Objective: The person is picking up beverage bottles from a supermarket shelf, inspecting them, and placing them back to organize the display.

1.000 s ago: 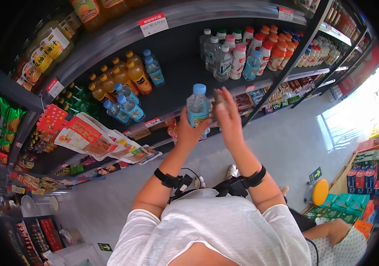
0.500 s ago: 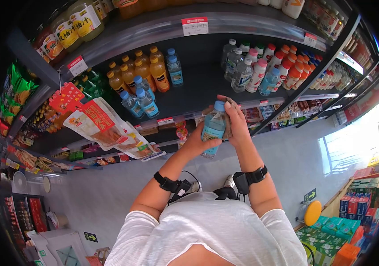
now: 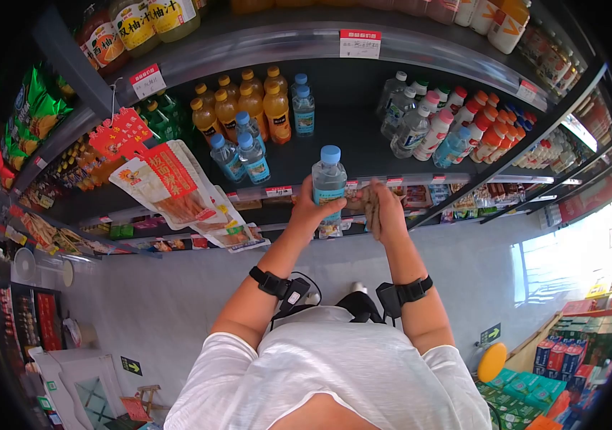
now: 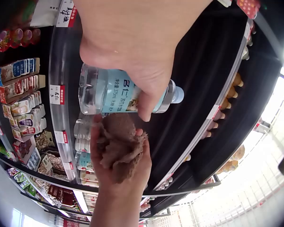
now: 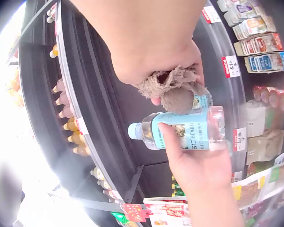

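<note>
Upright in front of the shelf, a clear plastic water bottle [image 3: 330,175] with a light-blue cap and label is gripped by my left hand [image 3: 308,213]. In the left wrist view my thumb crosses its label [image 4: 118,92]. Just to the right, my right hand [image 3: 392,216] holds a crumpled grey-brown cloth [image 3: 373,206]. The cloth [image 5: 177,97] bunches out from under the right palm, close beside the bottle's side in the right wrist view. Part of the right hand's fingers is hidden by the cloth.
On the shelf [image 3: 352,143] stand orange drink bottles [image 3: 277,113], several blue-capped water bottles [image 3: 254,159] and pink-capped bottles [image 3: 436,135]. Hanging snack packs [image 3: 170,186] jut out at left. A price-tag rail [image 3: 360,44] edges the shelf above. A yellow round stool [image 3: 492,362] stands at lower right.
Half a second ago the bottle was tilted with the cloth against its side. Now it is more upright, and the right hand with the cloth has drawn off to the right. The head view has shifted.
</note>
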Demonstrator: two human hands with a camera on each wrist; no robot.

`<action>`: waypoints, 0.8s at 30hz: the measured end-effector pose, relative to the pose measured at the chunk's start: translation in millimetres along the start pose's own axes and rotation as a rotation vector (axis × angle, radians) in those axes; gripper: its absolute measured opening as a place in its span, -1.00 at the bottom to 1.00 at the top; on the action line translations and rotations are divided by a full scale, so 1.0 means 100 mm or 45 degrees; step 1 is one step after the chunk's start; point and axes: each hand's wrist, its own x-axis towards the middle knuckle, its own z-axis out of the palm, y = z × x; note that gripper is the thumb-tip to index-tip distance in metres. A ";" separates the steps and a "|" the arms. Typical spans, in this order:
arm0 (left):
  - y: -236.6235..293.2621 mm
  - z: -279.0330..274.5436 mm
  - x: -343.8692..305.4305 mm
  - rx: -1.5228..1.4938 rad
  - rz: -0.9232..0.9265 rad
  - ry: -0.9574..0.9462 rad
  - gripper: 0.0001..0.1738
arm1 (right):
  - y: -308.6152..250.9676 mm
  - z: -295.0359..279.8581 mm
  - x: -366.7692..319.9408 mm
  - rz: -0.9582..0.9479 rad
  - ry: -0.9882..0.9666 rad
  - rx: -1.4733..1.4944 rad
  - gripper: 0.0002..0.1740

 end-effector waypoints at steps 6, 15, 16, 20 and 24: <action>-0.17 -0.01 0.27 0.085 0.032 0.115 0.01 | 0.23 -0.16 0.28 -0.134 -0.307 -0.405 -0.42; -0.26 -0.03 0.76 0.413 0.125 0.080 0.04 | -0.02 -0.10 0.83 -0.170 -0.468 -1.083 -0.32; -0.26 -0.01 0.83 0.441 0.161 0.091 0.01 | -0.05 -0.09 0.92 -0.111 -0.455 -1.049 -0.32; -0.33 0.01 1.14 0.736 0.251 0.225 -0.01 | 0.05 -0.16 1.43 -0.540 -0.343 -1.378 -0.28; -0.49 0.11 1.37 0.644 0.501 0.383 -0.13 | 0.09 -0.17 1.70 -0.457 -0.300 -1.451 -0.31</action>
